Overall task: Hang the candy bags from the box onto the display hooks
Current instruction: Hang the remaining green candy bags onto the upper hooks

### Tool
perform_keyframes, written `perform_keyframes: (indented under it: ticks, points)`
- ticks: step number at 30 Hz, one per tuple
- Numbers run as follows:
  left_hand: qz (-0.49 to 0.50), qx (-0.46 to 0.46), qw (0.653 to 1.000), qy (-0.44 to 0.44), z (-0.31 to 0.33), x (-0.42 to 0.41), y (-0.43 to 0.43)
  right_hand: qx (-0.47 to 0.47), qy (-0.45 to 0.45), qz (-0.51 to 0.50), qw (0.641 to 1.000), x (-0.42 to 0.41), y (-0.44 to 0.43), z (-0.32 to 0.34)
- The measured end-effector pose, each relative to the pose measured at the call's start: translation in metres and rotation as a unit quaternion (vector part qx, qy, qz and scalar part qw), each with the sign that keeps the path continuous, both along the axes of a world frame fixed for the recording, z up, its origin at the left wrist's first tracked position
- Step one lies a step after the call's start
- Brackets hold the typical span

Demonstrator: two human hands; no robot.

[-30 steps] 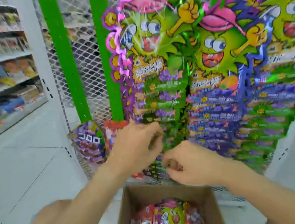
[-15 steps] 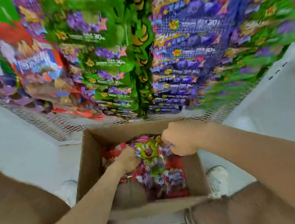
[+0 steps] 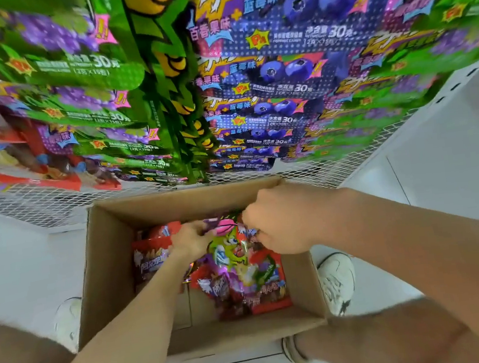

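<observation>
An open cardboard box (image 3: 105, 274) stands on the floor below me with several candy bags inside. On top lies a green monster-face candy bag (image 3: 229, 251) with a pink top. My left hand (image 3: 191, 242) grips its upper left edge inside the box. My right hand (image 3: 284, 221) pinches its upper right edge, fingers curled. Red candy bags (image 3: 151, 257) lie beneath and beside it. Above the box hang rows of green bags (image 3: 76, 65) and blue-purple bags (image 3: 275, 37) on the display; the hooks themselves are hidden.
White wire mesh panel (image 3: 40, 201) backs the display down to the floor. My white shoes (image 3: 336, 280) stand either side of the box, and my knees fill the lower corners. Red bags (image 3: 61, 171) hang at the lower left of the display.
My view dropped from the display to the box. Both hands left the hanging bags, went down into the box and took hold of the green monster-face bag.
</observation>
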State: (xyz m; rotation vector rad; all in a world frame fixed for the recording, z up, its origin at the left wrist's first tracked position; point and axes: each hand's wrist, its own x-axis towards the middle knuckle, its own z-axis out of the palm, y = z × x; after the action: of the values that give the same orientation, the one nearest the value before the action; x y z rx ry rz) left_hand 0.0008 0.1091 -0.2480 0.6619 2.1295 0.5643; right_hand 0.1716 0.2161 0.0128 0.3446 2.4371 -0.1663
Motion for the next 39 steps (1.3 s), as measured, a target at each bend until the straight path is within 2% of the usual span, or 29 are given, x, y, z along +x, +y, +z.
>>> perform_keyframes:
  ticks: [2, 6, 9, 12, 17, 21, 25, 29, 31, 35, 39]
  points:
    - [-0.045, -0.033, 0.997, 0.057, 0.005, 0.001, -0.006, 0.004, -0.011, -0.001, 1.000, 0.001, 0.001, 0.002]
    - [-0.085, 0.077, 0.991, -0.072, 0.040, -0.004, -0.017, 0.021, -0.021, -0.003, 1.000, -0.002, 0.002, 0.008]
    - [-0.108, 0.116, 0.984, -0.082, 0.089, -0.018, -0.026, 0.033, -0.005, -0.008, 0.999, -0.008, 0.000, 0.017]
    - [-0.143, 0.141, 0.977, -0.076, 0.148, -0.032, -0.032, 0.027, 0.040, -0.026, 0.998, -0.013, -0.003, 0.029]
    - [-0.193, 0.162, 0.964, -0.086, 0.238, -0.049, -0.056, -0.066, 0.146, -0.083, 0.984, -0.024, -0.020, 0.039]
    - [-0.207, 0.198, 0.955, -0.077, 0.300, -0.057, -0.079, -0.158, 0.289, -0.186, 0.926, -0.031, -0.034, 0.050]
    - [-0.207, 0.223, 0.953, -0.018, 0.351, -0.063, -0.099, -0.258, 0.379, -0.233, 0.858, -0.034, -0.054, 0.072]
    - [-0.240, 0.252, 0.936, 0.042, 0.407, -0.066, -0.110, -0.246, 0.453, -0.219, 0.828, -0.037, -0.086, 0.103]
    - [-0.248, 0.280, 0.924, 0.075, 0.443, -0.064, -0.113, -0.240, 0.506, -0.209, 0.802, -0.041, -0.099, 0.131]
    - [-0.240, 0.372, 0.885, 0.143, 0.521, -0.058, -0.115, -0.223, 0.577, -0.162, 0.768, -0.051, -0.109, 0.196]
    - [-0.205, 0.457, 0.846, 0.183, 0.593, -0.053, -0.109, -0.163, 0.646, -0.170, 0.726, -0.058, -0.097, 0.268]
